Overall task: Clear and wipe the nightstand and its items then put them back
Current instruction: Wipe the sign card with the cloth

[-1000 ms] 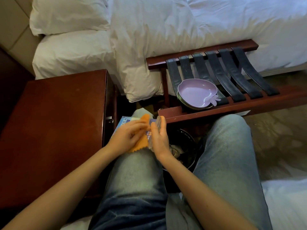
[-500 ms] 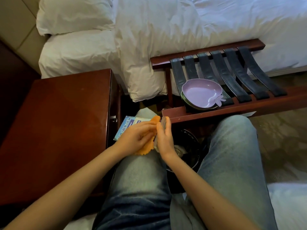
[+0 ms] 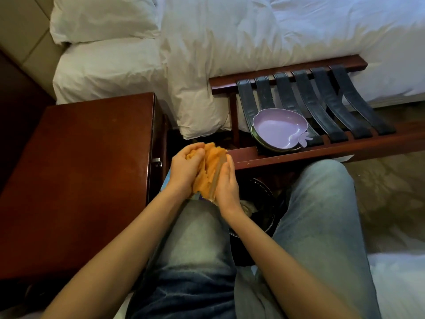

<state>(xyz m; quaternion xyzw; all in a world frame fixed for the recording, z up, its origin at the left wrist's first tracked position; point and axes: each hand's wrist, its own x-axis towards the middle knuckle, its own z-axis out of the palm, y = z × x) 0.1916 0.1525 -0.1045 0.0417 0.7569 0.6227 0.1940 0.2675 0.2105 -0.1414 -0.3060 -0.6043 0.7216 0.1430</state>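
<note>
- Head view: the left hand (image 3: 186, 171) has its fingers curled tight round a bunched orange cloth (image 3: 210, 166), pressing it onto a flat packet (image 3: 217, 179).
- The right hand (image 3: 227, 187) grips that packet on edge, thumb on top and fingers down its far side. It's sandwiched between both palms, above the left knee.
- The packet's long axis runs away from the body, wrists to fingertips.
- The desk (image 3: 80, 180) lies just left of the hands. The left hand is nearer, so the put-back likely goes that way.
- To the right, a purple dish (image 3: 276, 127) sits on the luggage rack (image 3: 299, 150). The bed (image 3: 230, 42) is behind, and a bin (image 3: 259, 199) is between the knees.
</note>
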